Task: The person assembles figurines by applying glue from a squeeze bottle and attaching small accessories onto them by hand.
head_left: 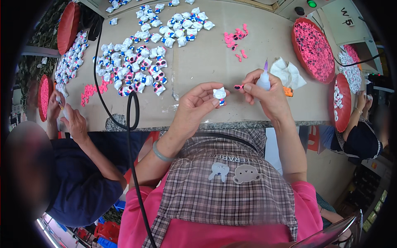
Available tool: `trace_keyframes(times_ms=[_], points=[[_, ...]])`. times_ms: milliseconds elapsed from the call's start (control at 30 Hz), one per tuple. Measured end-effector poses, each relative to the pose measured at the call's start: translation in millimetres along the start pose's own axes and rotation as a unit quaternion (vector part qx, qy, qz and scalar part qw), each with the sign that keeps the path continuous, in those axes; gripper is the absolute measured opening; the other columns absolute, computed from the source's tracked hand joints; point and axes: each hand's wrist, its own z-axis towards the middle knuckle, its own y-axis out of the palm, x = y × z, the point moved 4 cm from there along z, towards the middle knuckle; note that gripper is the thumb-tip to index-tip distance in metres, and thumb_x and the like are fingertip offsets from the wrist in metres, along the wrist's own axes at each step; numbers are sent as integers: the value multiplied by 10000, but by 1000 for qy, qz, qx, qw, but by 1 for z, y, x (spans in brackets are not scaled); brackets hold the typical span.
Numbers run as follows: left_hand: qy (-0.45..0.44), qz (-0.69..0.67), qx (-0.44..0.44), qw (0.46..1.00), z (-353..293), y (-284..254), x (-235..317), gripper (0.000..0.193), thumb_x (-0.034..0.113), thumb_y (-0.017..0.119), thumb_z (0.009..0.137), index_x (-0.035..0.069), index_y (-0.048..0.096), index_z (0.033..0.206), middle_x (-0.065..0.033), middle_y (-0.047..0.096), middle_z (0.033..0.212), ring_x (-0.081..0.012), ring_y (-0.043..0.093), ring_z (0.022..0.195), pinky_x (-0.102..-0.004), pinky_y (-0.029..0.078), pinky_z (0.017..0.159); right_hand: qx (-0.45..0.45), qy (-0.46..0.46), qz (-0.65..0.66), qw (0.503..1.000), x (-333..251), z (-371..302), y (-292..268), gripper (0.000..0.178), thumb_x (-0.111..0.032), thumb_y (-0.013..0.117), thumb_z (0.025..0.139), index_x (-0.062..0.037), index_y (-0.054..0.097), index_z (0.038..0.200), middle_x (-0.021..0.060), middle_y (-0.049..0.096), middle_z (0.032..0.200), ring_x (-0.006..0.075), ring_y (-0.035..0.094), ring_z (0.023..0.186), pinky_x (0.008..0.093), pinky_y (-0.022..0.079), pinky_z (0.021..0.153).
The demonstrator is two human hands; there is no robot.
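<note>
At the near middle of the table (194, 66), the left hand (189, 103) grips a small white figure (219, 93) upright between thumb and fingers, its face turned upward and uncovered; that hold looks right for careful work, since the thumb stays low, by the blue and pink part. Just to its right, the right hand (266, 97) pinches a pink glasses piece (238, 87) by one end, dark lenses showing, and also keeps a squeeze bottle (263, 82) in its grasp, purple nozzle pointing far; the two pieces are near but apart. Joining them neatly would call for squaring the glasses to the face, then pressing lightly and evenly; the bottle is best left unsqueezed meanwhile, its nozzle clear of the figure; whether any adhesive is on either piece, I cannot tell. Figures wearing glasses, in the pile (140, 68) at far left, offer a guide for level placement.
</note>
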Motion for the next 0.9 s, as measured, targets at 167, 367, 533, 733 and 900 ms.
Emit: trace_keyframes(times_ms=[167,367,533,733,900], points=[[14,63,6,998,-3,4,0,361,2,573,889,-28,530,1246,-120,628,1111,-163,594,1035,-292,468,906,-14,-8,23,1000,11,-17,17,66,-1,649,823,-2,595,862,101,652,763,111,585,571,224,462,494],[26,103,-10,994,-5,9,0,364,-21,569,888,-37,536,1250,-107,626,1115,-154,593,1025,-278,460,903,-28,6,-8,1000,19,-20,23,70,-4,654,827,-12,595,863,92,654,761,100,590,580,222,473,500],[23,110,-15,993,-6,12,2,348,-54,552,883,-40,546,1231,-95,604,1101,-141,590,1015,-258,475,883,-14,9,-9,1000,22,-22,21,71,1,649,828,-19,588,858,82,649,754,92,589,579,212,471,491],[60,193,-13,979,-8,15,5,315,-54,553,882,-28,581,1195,-94,606,1108,-141,599,996,-260,494,852,35,21,-9,999,28,-27,25,71,-19,656,818,-25,586,829,45,623,706,75,576,562,212,467,486],[53,183,8,982,-10,17,3,301,-32,575,883,-32,586,1183,-111,626,1107,-143,616,964,-263,510,837,66,-14,-52,996,27,-32,31,120,-43,679,808,-28,560,799,27,614,692,55,565,570,217,469,495]])
